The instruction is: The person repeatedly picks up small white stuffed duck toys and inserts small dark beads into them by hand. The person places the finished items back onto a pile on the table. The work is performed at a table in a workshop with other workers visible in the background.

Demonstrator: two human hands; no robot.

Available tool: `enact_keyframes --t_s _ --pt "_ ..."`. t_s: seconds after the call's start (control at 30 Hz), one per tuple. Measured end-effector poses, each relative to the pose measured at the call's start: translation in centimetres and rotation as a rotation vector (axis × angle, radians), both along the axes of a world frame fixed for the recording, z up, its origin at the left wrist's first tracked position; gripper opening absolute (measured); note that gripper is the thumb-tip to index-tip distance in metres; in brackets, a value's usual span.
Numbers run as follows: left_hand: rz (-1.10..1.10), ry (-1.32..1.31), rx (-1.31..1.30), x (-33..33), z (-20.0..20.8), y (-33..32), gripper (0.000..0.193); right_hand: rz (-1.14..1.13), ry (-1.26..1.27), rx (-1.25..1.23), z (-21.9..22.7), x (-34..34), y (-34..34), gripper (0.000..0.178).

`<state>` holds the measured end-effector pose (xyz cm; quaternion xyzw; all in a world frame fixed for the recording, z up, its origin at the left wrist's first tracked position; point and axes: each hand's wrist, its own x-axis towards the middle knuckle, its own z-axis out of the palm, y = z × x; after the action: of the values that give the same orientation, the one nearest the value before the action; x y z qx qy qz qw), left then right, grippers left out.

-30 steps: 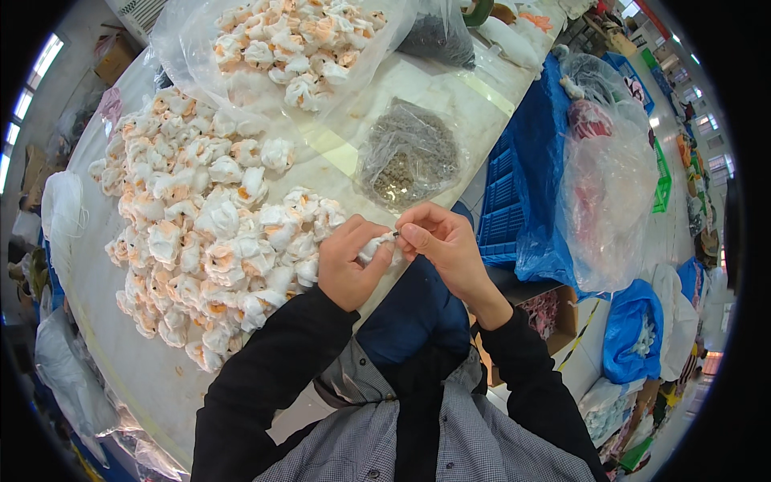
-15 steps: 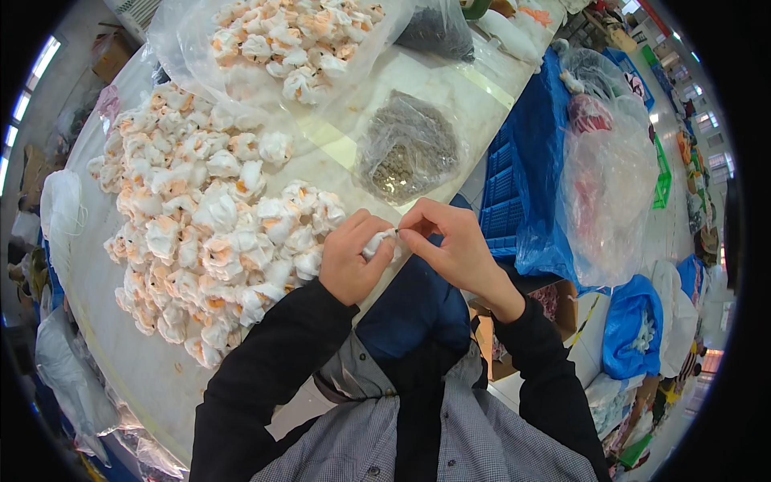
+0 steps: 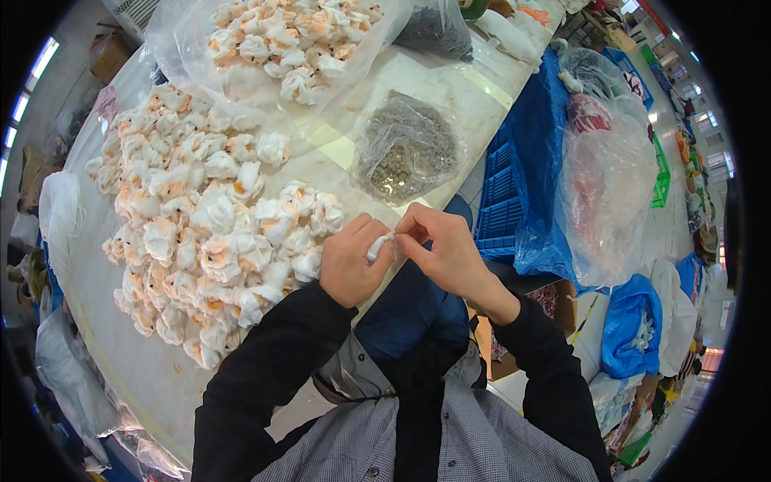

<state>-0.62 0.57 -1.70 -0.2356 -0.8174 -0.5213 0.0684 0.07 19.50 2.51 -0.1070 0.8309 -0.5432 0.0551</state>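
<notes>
My left hand (image 3: 355,261) is closed around a small white fluffy plush piece (image 3: 380,245), whose edge shows between thumb and fingers. Against that piece, the thumb and forefinger of my right hand (image 3: 450,251) are pinched together; what they hold is too small to make out. Both hands meet over the near edge of the table. Just left of my left hand lies a big heap of white and peach plush pieces (image 3: 217,221). Beyond my hands rests an open clear bag of tiny grey-brown bits (image 3: 405,157).
At the back, a large clear bag (image 3: 301,56) holds more plush pieces, beside a bag of dark bits (image 3: 438,34). To the right stands a blue crate (image 3: 499,193) with blue sheeting and a filled plastic bag (image 3: 606,185). A blue sack (image 3: 622,353) sits lower right.
My right fingertips have moved slightly left, right up to the plush piece. A tiny dark thing seen at them earlier no longer shows. My left hand has hardly moved.
</notes>
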Motion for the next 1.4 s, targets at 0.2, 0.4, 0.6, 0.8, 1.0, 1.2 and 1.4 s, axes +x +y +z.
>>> enact_keyframes --t_s 0.2,0.4,0.6,0.8,1.0,1.2,1.4 --pt "-0.004 -0.024 0.015 -0.1 -0.1 -0.1 0.009 0.038 -0.041 -0.046 -0.3 -0.4 0.3 0.007" --pt "-0.07 -0.071 0.028 -0.1 -0.1 -0.4 0.009 0.115 -0.022 0.045 0.5 -0.4 0.5 0.007" --pt "-0.091 -0.064 0.046 -0.2 -0.1 -0.3 0.011 0.081 -0.063 -0.082 0.0 -0.2 0.9 0.007" --pt "-0.039 -0.123 0.107 -0.2 0.3 -0.4 0.014 -0.069 0.027 -0.184 -1.9 1.0 0.0 0.009" --pt "-0.027 -0.11 0.084 -0.1 0.5 -0.3 0.015 -0.123 0.089 -0.147 -2.9 1.8 -0.2 0.009" --pt "-0.078 -0.164 0.174 -0.2 0.4 -0.6 0.022 -0.129 0.162 -0.17 -1.5 1.4 0.2 0.01" --pt "-0.052 -0.591 0.567 0.4 1.0 -0.6 0.029 -0.437 0.196 -0.348 -4.2 2.0 -2.5 0.014"
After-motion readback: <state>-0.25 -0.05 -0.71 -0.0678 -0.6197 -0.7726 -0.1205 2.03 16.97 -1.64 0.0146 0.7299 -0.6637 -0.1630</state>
